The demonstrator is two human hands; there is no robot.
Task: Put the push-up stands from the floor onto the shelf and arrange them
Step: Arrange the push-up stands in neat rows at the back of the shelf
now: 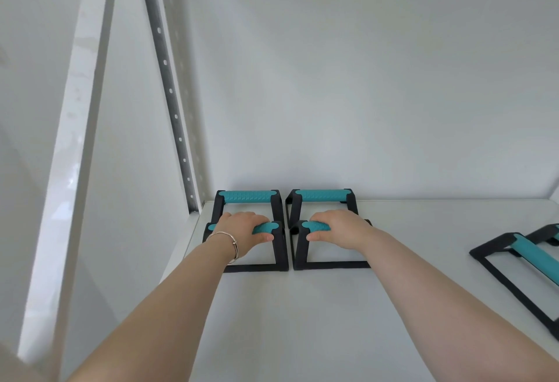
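Observation:
Several black push-up stands with teal grips stand on the white shelf [302, 321]. At the back left corner a pair sits against the wall: the back left stand [248, 197] and the back right stand [320, 195]. Right in front of them stand two more, side by side. My left hand [242, 230] is wrapped around the teal grip of the front left stand [279, 253]. My right hand [338, 230] grips the handle of the front right stand [299, 248]. Both front stands rest flat on the shelf.
Two further stands [520, 257] lie at an angle near the shelf's right edge, partly cut off by the frame. A perforated grey shelf upright [169, 88] rises at the back left corner, with a white post [72, 127] further left. The white wall is close behind.

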